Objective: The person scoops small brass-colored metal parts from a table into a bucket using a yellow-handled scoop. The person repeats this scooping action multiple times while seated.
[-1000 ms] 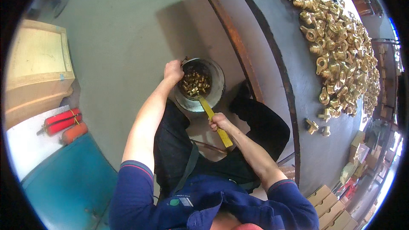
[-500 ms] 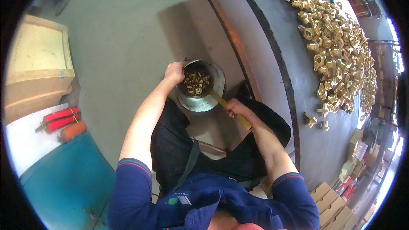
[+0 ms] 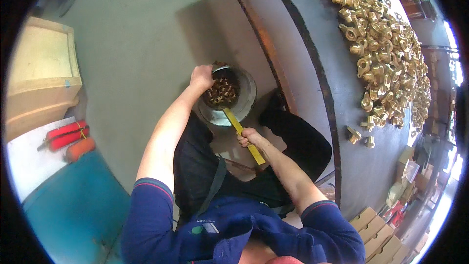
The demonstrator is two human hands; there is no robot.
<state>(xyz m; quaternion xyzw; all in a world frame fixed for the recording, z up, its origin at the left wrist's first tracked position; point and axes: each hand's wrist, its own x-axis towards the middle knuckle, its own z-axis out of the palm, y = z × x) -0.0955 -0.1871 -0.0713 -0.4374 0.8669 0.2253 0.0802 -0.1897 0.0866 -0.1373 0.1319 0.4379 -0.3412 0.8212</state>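
Between my knees stands a round metal bucket point(image 3: 250, 90) holding many small brass-coloured fittings point(image 3: 224, 90). My left hand point(image 3: 202, 78) is closed on the bucket's upper left rim, its fingertips partly hidden. In my right hand point(image 3: 249, 137) is a flat yellow bar point(image 3: 234, 121), gripped partway along its length. The bar's far end reaches the near side of the bucket's opening, by the fittings. Its other end sticks out past my fist toward my lap.
On the dark workbench point(image 3: 359, 178) at right lies a large heap of brass fittings point(image 3: 386, 68). Cardboard boxes point(image 3: 373, 234) are at lower right. At left are a wooden crate point(image 3: 41, 63), red cylinders point(image 3: 67, 135) and a teal cabinet point(image 3: 73, 205). A rusty metal beam point(image 3: 264, 34) runs beside the bench.
My right hand has moved left and closer to my body. The bar's tip has shifted from the bucket's right side to its near side. My left hand stays on the rim.
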